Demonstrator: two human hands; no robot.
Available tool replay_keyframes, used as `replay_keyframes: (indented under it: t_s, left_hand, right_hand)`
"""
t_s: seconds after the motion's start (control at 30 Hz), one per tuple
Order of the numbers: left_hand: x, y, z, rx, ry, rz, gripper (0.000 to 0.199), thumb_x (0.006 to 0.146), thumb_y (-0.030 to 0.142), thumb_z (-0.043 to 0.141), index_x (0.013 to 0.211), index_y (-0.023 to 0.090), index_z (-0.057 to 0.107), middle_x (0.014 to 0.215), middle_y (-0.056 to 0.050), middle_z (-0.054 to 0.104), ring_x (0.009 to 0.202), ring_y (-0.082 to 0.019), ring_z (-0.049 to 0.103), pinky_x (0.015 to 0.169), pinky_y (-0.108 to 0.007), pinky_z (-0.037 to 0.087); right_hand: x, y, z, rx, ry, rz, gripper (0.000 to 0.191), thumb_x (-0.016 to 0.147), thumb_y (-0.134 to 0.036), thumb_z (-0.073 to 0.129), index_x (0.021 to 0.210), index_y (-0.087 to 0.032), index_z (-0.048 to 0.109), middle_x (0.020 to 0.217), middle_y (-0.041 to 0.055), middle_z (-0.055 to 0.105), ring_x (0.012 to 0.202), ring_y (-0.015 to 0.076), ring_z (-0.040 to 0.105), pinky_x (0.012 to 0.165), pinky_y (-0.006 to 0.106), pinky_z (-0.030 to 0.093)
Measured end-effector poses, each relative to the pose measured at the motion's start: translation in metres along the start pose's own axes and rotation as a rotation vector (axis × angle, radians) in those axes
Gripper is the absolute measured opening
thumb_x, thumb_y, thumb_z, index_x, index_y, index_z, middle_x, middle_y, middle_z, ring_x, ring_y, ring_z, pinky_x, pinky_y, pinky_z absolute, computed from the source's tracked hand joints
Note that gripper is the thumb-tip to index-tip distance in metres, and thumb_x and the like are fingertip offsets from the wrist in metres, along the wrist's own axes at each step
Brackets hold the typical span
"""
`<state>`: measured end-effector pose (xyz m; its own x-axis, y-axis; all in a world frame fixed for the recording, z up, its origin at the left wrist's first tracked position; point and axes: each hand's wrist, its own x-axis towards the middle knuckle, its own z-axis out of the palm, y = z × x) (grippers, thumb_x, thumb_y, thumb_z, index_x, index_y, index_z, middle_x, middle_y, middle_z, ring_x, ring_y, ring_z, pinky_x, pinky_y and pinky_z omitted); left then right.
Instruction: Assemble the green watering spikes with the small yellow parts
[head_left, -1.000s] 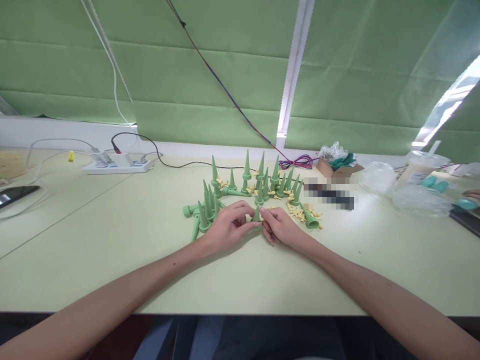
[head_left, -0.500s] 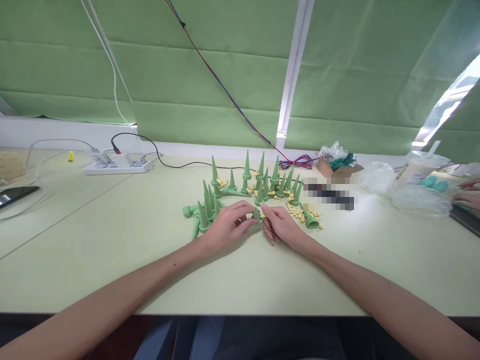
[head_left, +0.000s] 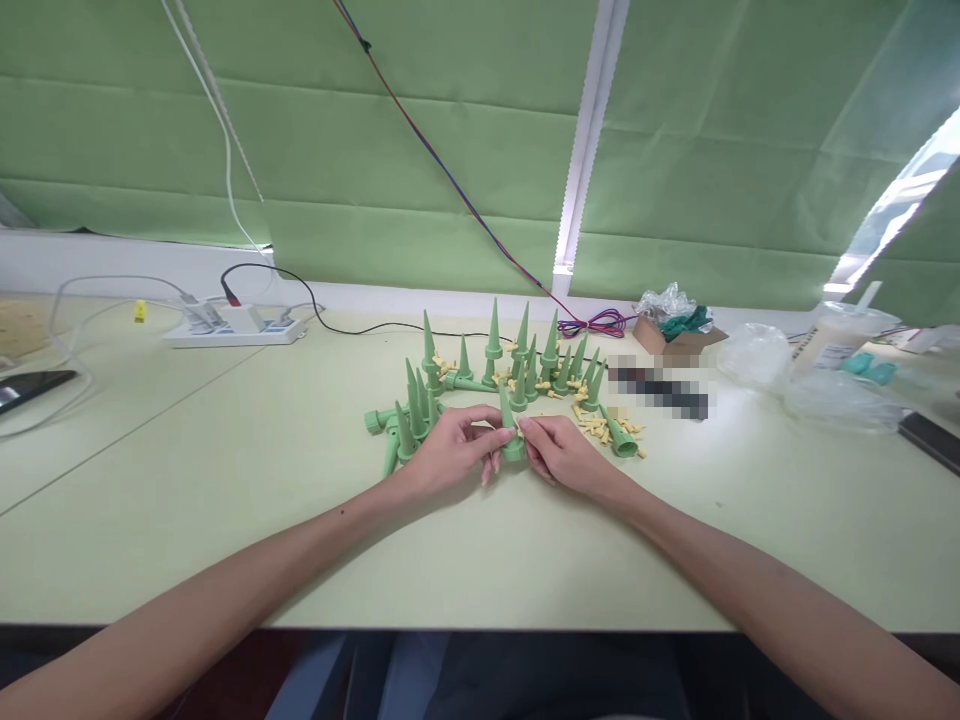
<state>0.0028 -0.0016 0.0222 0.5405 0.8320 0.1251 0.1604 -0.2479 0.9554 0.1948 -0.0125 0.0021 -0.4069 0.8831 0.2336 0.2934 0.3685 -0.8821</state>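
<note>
Green blinds (head_left: 420, 160) fill the upper part of the frame behind a pale desk (head_left: 480, 560), with a red and blue wire (head_left: 450, 180) running down across them to a coiled bundle right of centre. At the middle of the frame, a person's two bare hands meet over one green spike (head_left: 505, 405), which stands point up, leaning slightly, with its wide base toward the near edge of the desk. The left hand (head_left: 459, 447) is partly closed, its thumb and fingers gripping the spike's left side. The right hand (head_left: 561, 448) is curled nearly closed on the other side, thumb and fingertip pinched at a small yellow piece (head_left: 519, 431) against the spike just above its base; the fingers hide much of that piece. Just behind the hands, more green spikes (head_left: 493, 330) form a loose cluster, most upright and a few lying down, with small yellow pieces (head_left: 596, 428) scattered among them and heaped at the cluster's right. One fallen spike (head_left: 621, 438) lies beside that heap, its open end facing the viewer. At the left of the frame are a white power strip (head_left: 232, 335) with plugs in it and a dark phone (head_left: 34, 388); at the right, a small cardboard box (head_left: 682, 345), clear plastic bags (head_left: 844, 402) and a drink cup (head_left: 836, 335). Right of the cluster, a dark object (head_left: 660, 390) is blurred out.
</note>
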Motion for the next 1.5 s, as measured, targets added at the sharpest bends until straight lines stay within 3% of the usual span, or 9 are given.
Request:
replay_keyframes:
  t_s: [0.27,0.6,0.83,1.1,1.5]
  left_hand:
    - [0.002,-0.003,0.000,-0.119,-0.036,-0.078,0.035,0.084,0.044,0.066,0.070,0.015,0.052,0.055,0.001,0.060,0.043,-0.010,0.053,0.047,-0.024,0.042]
    - [0.004,-0.010,-0.003,-0.200,-0.071,-0.097,0.032,0.085,0.043,0.067,0.074,0.014,0.057,0.056,0.001,0.058,0.044,-0.007,0.049,0.048,-0.022,0.040]
    - [0.009,-0.015,0.000,-0.134,0.038,-0.038,0.036,0.090,0.048,0.059,0.076,0.015,0.058,0.057,0.002,0.056,0.045,-0.009,0.051,0.047,-0.023,0.043]
    - [0.007,-0.011,0.000,-0.056,-0.017,-0.066,0.048,0.091,0.053,0.054,0.067,0.012,0.060,0.057,-0.001,0.058,0.045,-0.009,0.052,0.049,-0.023,0.044]
    - [0.006,-0.011,0.000,0.001,-0.055,-0.024,0.049,0.092,0.053,0.051,0.066,0.013,0.060,0.056,-0.001,0.059,0.045,-0.009,0.052,0.049,-0.023,0.044]
  right_hand:
    - [0.000,0.001,0.000,-0.158,0.036,-0.102,0.043,0.102,-0.035,0.036,0.061,-0.021,0.038,0.048,-0.0039,0.046,0.047,0.0110,0.040,0.055,0.026,0.035]
    - [-0.001,0.007,-0.003,-0.283,0.036,-0.177,0.040,0.102,-0.034,0.036,0.064,-0.021,0.036,0.055,-0.0043,0.041,0.053,0.0114,0.036,0.056,0.026,0.030]
    - [-0.002,0.002,0.005,-0.440,0.111,-0.176,0.040,0.099,-0.037,0.040,0.064,-0.020,0.030,0.054,-0.0064,0.028,0.051,0.0101,0.025,0.054,0.025,0.023]
    - [-0.005,0.000,0.015,-0.572,0.120,-0.180,0.039,0.093,-0.037,0.050,0.061,-0.020,0.035,0.050,-0.0047,0.039,0.046,0.0098,0.030,0.051,0.026,0.023]
    - [-0.007,-0.001,0.019,-0.629,0.090,-0.207,0.031,0.094,-0.033,0.051,0.066,-0.019,0.045,0.053,-0.0028,0.050,0.047,0.0099,0.037,0.051,0.025,0.024]
